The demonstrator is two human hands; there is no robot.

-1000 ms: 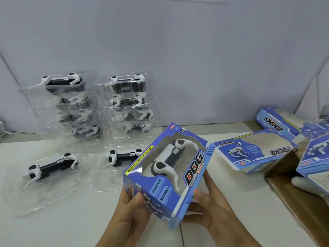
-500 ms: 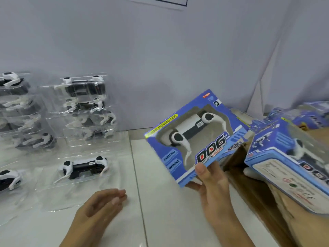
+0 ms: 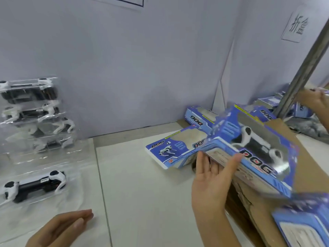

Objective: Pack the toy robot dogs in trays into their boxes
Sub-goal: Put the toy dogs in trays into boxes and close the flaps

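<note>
One white table [image 3: 151, 202] carries everything, with a brown cardboard carton [image 3: 284, 175] at its right edge. Above that carton the packed blue box [image 3: 252, 148] sits tilted and motion-blurred, a white-and-black toy dog showing through its window. The right hand [image 3: 211, 182] is under the box's near lower edge, palm up, fingers [image 3: 233, 163] straight and slightly apart, their tips touching the box rather than wrapped round it. Flat, unfolded blue boxes [image 3: 170, 150] lie on the table just behind it. At far left, a stack of clear trays [image 3: 33, 114] holds more dogs, and one tray with a dog [image 3: 35, 184] lies alone in front of the stack. The left hand [image 3: 62, 227] hovers low over the table, holding nothing, fingers straight and together. Someone else's hand [image 3: 313, 100] shows at far right among more boxes.
</note>
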